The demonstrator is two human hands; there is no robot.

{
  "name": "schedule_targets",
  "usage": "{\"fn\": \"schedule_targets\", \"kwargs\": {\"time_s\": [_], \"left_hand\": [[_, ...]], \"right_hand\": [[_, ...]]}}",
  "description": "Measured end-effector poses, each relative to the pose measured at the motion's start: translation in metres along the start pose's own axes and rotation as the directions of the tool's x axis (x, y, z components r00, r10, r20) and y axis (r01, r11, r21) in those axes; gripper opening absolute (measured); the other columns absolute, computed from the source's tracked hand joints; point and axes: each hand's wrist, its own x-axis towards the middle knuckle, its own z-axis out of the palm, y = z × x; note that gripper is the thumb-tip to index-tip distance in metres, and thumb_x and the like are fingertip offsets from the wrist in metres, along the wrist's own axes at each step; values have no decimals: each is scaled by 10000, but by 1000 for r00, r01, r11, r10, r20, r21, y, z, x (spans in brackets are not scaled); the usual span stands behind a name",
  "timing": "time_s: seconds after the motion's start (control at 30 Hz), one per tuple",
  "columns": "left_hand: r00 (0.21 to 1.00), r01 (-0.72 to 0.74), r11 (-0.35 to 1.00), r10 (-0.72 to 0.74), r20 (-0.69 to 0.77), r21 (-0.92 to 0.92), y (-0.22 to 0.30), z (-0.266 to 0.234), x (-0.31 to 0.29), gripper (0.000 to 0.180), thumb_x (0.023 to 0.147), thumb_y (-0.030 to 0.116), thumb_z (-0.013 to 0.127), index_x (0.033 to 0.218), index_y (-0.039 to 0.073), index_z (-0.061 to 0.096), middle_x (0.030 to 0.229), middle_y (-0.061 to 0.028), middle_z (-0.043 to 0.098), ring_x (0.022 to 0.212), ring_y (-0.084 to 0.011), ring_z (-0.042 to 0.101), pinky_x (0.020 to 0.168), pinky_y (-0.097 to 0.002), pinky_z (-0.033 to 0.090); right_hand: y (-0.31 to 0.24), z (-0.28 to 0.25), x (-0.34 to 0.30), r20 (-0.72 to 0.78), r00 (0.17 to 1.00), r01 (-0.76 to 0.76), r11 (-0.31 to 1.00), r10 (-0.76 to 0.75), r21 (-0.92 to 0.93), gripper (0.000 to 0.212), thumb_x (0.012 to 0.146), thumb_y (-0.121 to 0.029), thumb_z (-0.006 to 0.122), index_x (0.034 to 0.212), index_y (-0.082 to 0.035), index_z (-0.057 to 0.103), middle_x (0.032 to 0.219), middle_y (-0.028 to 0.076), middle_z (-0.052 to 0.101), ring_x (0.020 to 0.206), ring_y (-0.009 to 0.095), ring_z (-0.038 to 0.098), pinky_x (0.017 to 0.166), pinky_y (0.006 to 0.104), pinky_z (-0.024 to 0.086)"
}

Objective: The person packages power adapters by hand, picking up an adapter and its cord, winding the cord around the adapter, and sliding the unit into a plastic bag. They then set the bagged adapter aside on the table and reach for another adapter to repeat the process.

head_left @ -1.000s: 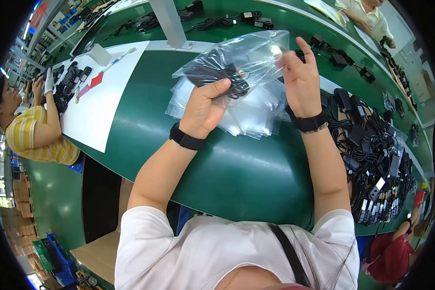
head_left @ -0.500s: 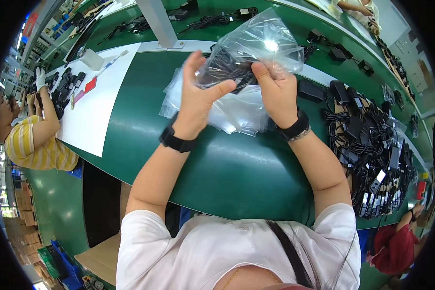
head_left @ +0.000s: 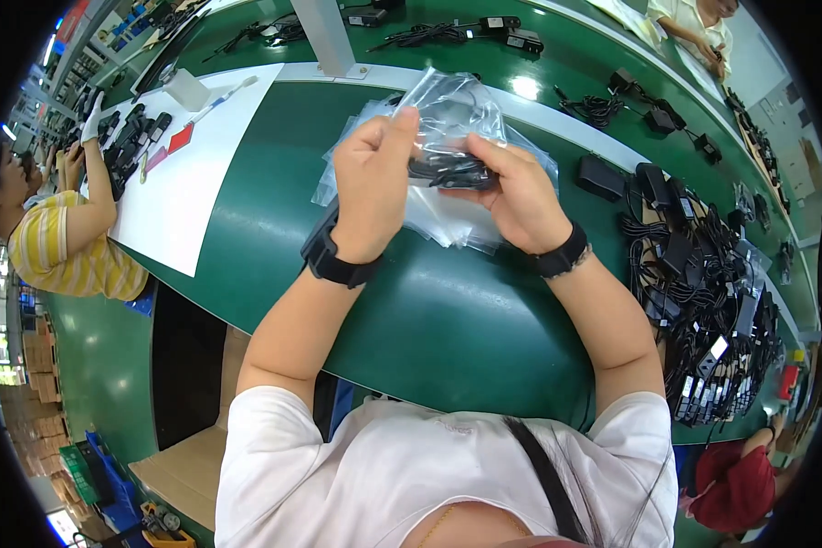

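Observation:
Between my two hands is a clear plastic bag (head_left: 464,102) with a coiled black cable (head_left: 452,172) in its lower part. My left hand (head_left: 373,187) is closed on the bag's left side, thumb pointing up. On the right, my right hand (head_left: 523,194) grips the bagged coil between thumb and fingers; its fingertips are partly hidden behind the cable. Beneath both hands lies a loose stack of flat clear bags (head_left: 443,217) on the green table (head_left: 429,310).
A heap of black power adapters with cables (head_left: 694,274) covers the table's right side, with a single black adapter (head_left: 601,177) beside it. More adapters (head_left: 662,119) lie beyond the rail. A grey post (head_left: 324,41) rises ahead. Co-workers sit left, right and across.
The bag has come down and nearer, its top now folded lower. My left hand has gone from spread fingers to a closed grip on it.

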Motion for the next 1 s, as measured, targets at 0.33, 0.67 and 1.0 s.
{"fn": "schedule_targets", "kwargs": {"time_s": [0.33,0.67,1.0], "left_hand": [[831,548,810,-499,246,-209,-1,-21,24,132,833,144,582,774,35,536,695,-2,540,628,-56,503,552,-195,403],[981,36,975,-76,177,218,-15,-25,23,207,900,185,484,943,-2,564,737,-29,561,662,-65,518,573,-204,420],[906,396,916,-402,133,69,-17,-42,34,265,907,220,479,1013,-22,502,569,-74,558,498,-144,561,536,-233,475]], "right_hand": [[4,-9,-2,211,850,526,799,-483,-292,186,735,7,570,900,35,649,1112,133,563,1000,183,526,842,268,404],[-29,1,1,259,965,73,989,-38,-127,323,797,-44,577,1116,-14,541,1159,90,522,1010,132,516,819,263,431],[-138,-136,98,-159,957,49,678,-242,-734,202,728,-2,557,916,30,626,894,81,632,734,137,584,657,250,487]]}}
